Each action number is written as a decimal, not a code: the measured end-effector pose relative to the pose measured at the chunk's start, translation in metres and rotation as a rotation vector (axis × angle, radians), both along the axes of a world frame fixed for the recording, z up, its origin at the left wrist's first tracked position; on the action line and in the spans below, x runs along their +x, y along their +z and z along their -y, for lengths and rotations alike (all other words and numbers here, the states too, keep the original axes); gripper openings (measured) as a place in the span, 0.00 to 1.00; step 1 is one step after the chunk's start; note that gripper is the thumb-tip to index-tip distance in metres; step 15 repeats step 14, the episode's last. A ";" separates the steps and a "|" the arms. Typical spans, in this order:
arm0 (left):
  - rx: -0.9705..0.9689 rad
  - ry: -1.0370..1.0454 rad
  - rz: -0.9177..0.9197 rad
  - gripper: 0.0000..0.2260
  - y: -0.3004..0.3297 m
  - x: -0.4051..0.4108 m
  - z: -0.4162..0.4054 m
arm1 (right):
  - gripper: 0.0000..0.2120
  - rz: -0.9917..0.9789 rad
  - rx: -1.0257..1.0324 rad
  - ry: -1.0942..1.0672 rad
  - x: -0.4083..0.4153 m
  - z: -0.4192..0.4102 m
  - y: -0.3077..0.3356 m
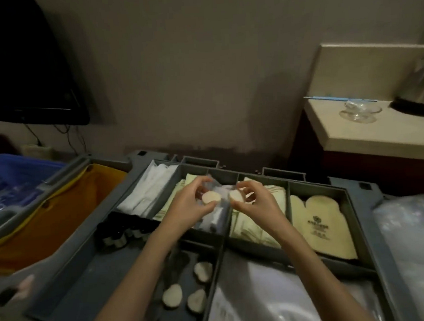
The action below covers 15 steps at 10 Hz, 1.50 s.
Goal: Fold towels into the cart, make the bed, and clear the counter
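Head view. Your left hand pinches a pale round soap; your right hand pinches a second soap. The two hands are close together over the middle dividers of the cart, with a clear wrapper between them; whether it encloses both discs is blurred.

Judgement: this is sorting toiletries on the cart tray, a side step to clearing the desk at the right, where a glass dish and kettle stand.

- Loose discs lie in the narrow compartment near the cart's front edge. That looks like the home for these two; lower them there, not onto the folded cloths directly below.
- Keep the grip on the disc rims; wrapped soap is likely slick.
- Free the wrapper with one hand while the other holds still, so nothing drops between the dividers.

Towels: white folded ones sit in the back-left compartment. Slippers fill the right one. Bed not in view.
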<state>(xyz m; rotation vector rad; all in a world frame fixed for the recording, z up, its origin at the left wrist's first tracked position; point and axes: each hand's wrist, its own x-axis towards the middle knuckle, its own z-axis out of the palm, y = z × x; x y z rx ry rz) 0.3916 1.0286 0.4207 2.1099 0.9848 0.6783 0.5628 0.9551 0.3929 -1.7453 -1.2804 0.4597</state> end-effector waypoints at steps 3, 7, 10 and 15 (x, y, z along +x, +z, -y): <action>-0.016 -0.125 -0.134 0.24 -0.063 -0.109 0.015 | 0.15 0.211 -0.215 -0.016 -0.118 0.017 -0.051; 0.217 -0.230 -0.503 0.25 -0.116 -0.121 0.048 | 0.16 0.630 -0.455 0.055 -0.149 0.049 -0.069; 0.293 -0.352 -0.736 0.29 -0.108 -0.120 0.053 | 0.17 0.759 -0.614 0.164 -0.147 0.030 -0.071; 0.284 -0.284 -0.476 0.25 -0.116 -0.124 0.052 | 0.24 0.710 -0.550 0.088 -0.138 0.031 -0.082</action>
